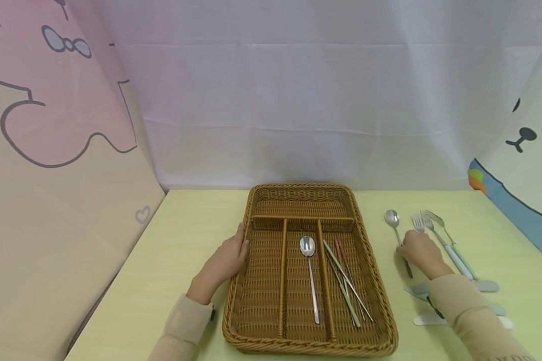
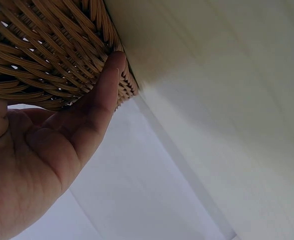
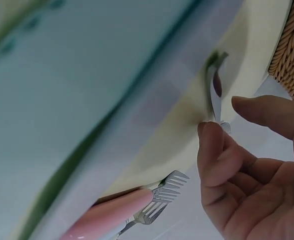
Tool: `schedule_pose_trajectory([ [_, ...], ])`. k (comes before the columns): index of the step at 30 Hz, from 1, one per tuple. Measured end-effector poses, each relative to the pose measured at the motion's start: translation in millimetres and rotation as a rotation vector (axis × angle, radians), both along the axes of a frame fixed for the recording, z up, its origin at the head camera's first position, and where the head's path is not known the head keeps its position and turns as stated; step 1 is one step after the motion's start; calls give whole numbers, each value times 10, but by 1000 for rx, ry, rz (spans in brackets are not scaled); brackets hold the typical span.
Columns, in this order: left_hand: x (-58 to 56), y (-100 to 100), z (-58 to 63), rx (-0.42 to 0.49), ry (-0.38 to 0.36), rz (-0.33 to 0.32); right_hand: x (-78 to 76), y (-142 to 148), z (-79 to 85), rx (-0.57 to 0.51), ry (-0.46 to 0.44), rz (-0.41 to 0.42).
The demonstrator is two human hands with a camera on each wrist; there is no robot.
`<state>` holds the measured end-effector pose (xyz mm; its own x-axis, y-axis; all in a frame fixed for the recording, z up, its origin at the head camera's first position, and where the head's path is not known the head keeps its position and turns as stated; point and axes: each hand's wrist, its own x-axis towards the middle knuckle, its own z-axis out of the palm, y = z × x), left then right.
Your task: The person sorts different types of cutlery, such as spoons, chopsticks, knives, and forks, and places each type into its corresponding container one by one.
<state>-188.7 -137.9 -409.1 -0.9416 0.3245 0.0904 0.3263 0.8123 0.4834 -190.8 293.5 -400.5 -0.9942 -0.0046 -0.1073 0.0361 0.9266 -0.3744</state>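
Note:
A brown wicker cutlery basket (image 1: 316,348) stands on the table. My left hand (image 1: 223,258) holds its left side; in the left wrist view a finger (image 2: 94,112) lies along the outer wall. My right hand (image 1: 420,250) is low over the handle of a metal spoon (image 1: 392,218) that lies right of the basket. In the right wrist view the thumb stands apart from the forefinger, with the spoon (image 3: 215,97) just beyond the fingertips. A long-handled spoon (image 1: 307,246) lies in the basket's middle compartment, and several chopsticks (image 1: 343,278) cross one another in the right one.
Several forks (image 1: 453,258) lie beyond the right hand, some with blue or green handles. Nearer, several pale knives (image 1: 485,286) lie partly hidden under the right sleeve (image 1: 465,306). White cloth (image 1: 298,100) hangs behind the table, with printed cloth at both sides.

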Motion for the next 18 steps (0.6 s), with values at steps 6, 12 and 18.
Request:
schedule_pose_trajectory([
  [6, 6, -5, -7, 0, -8, -8, 3, 28, -11, 11, -53, -36],
  [12, -5, -10, -24, -3, 7, -7, -8, 36, -28, 7, -89, -55],
  [18, -10, -7, -27, -5, 12, -9, -2, 48, -31, -4, -110, -70],
])
